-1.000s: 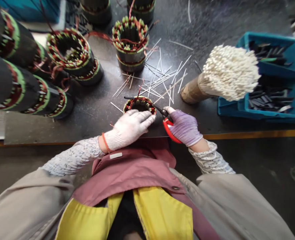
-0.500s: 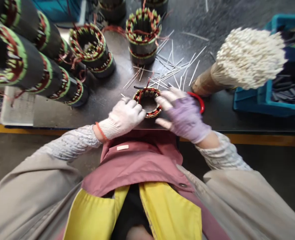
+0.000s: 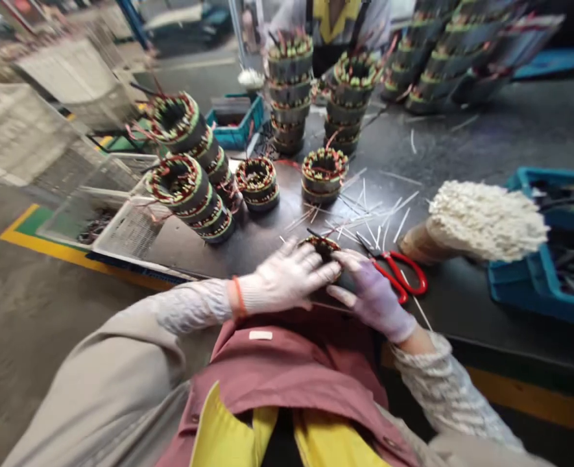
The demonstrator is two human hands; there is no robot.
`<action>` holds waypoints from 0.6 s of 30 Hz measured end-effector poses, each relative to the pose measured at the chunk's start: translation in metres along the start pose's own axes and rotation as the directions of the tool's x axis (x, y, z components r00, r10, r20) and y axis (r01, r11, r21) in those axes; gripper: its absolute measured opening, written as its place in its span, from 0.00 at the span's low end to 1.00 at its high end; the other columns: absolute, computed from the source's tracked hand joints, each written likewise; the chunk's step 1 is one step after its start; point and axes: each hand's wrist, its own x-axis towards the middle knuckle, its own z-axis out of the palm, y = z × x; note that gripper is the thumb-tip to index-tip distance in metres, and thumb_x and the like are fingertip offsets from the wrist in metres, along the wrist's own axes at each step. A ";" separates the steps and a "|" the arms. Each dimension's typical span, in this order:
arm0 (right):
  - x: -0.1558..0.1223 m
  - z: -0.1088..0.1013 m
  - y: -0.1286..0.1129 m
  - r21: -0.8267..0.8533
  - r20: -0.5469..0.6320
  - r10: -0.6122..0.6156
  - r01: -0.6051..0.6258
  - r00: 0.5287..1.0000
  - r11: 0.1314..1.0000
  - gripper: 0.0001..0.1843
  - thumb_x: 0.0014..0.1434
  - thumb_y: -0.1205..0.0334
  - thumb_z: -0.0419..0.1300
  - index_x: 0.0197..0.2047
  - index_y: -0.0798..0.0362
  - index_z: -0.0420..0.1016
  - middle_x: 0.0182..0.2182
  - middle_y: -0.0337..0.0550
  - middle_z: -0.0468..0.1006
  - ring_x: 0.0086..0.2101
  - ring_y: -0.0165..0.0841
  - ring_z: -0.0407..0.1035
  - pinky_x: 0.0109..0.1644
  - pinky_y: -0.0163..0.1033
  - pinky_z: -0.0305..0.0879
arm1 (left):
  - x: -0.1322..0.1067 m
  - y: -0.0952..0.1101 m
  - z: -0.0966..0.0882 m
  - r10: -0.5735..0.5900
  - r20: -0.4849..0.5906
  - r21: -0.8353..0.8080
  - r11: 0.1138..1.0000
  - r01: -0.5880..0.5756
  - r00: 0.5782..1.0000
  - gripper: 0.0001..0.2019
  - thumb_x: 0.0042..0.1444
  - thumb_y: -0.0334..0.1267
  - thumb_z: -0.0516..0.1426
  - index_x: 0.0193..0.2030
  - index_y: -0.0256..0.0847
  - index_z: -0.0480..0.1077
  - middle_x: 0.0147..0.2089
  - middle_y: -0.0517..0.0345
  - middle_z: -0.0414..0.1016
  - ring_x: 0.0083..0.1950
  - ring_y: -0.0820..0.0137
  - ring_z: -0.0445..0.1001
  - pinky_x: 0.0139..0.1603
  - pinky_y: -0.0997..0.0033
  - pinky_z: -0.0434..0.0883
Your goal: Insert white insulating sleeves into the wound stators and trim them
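Observation:
A small stator [image 3: 323, 246] with copper windings stands at the near edge of the dark table [image 3: 462, 149]. My left hand [image 3: 287, 280], in a white knit glove, lies over its left side with the fingers curled on the rim. From the right, my right hand [image 3: 371, 293], in a purple glove, wraps its fingers round the same stator. Red-handled scissors [image 3: 399, 272] lie on the table just right of my right hand, and neither hand touches them.
Loose white strips [image 3: 364, 214] are scattered behind the stator. A bundle of white sticks [image 3: 481, 220] lies at the right beside a blue bin [image 3: 525, 285]. Several larger stators [image 3: 189, 188] are stacked at left and back. Another person [image 3: 335, 16] stands across the table.
My right hand has let go of the scissors, which now lie on the table, and it has closed on the stator beside my left hand. The view has tilted up and swung left.

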 end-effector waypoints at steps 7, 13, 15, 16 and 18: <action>-0.059 -0.017 -0.010 0.266 -0.379 0.474 -0.398 0.794 0.878 0.13 0.64 0.52 0.62 0.45 0.51 0.82 0.37 0.46 0.86 0.35 0.39 0.82 0.44 0.42 0.82 | 0.036 -0.016 0.012 -0.125 0.148 -0.203 0.967 0.154 0.981 0.39 0.61 0.46 0.61 0.74 0.33 0.54 0.54 0.41 0.79 0.52 0.57 0.79 0.58 0.60 0.71; -0.058 0.001 -0.007 0.419 -0.254 0.506 -0.378 0.824 0.826 0.14 0.61 0.51 0.64 0.42 0.51 0.83 0.35 0.46 0.86 0.34 0.39 0.83 0.43 0.40 0.83 | 0.039 -0.112 -0.066 -0.497 -0.001 0.094 0.864 0.495 0.868 0.37 0.62 0.39 0.56 0.76 0.38 0.50 0.56 0.43 0.78 0.57 0.56 0.77 0.64 0.54 0.65; -0.049 0.006 -0.007 0.424 -0.231 0.460 -0.337 0.857 0.841 0.12 0.62 0.53 0.63 0.41 0.51 0.83 0.35 0.45 0.86 0.34 0.38 0.83 0.44 0.41 0.83 | 0.048 -0.147 -0.071 -0.619 -0.009 0.187 0.770 0.610 0.785 0.38 0.62 0.40 0.55 0.77 0.39 0.47 0.57 0.43 0.78 0.57 0.53 0.76 0.63 0.52 0.65; -0.045 0.007 -0.007 0.409 -0.231 0.420 -0.304 0.878 0.861 0.10 0.63 0.55 0.63 0.41 0.51 0.83 0.36 0.45 0.86 0.34 0.38 0.83 0.45 0.41 0.83 | 0.051 -0.162 -0.068 -0.666 0.030 0.211 0.733 0.646 0.746 0.39 0.61 0.41 0.55 0.77 0.39 0.47 0.57 0.42 0.78 0.58 0.52 0.76 0.63 0.52 0.65; -0.039 0.008 -0.008 0.366 -0.243 0.330 -0.229 0.912 0.902 0.08 0.63 0.59 0.62 0.41 0.50 0.83 0.36 0.43 0.86 0.34 0.36 0.82 0.45 0.40 0.83 | 0.055 -0.180 -0.059 -0.728 0.139 0.238 0.682 0.691 0.671 0.40 0.61 0.42 0.56 0.77 0.39 0.47 0.58 0.41 0.77 0.58 0.50 0.76 0.61 0.53 0.67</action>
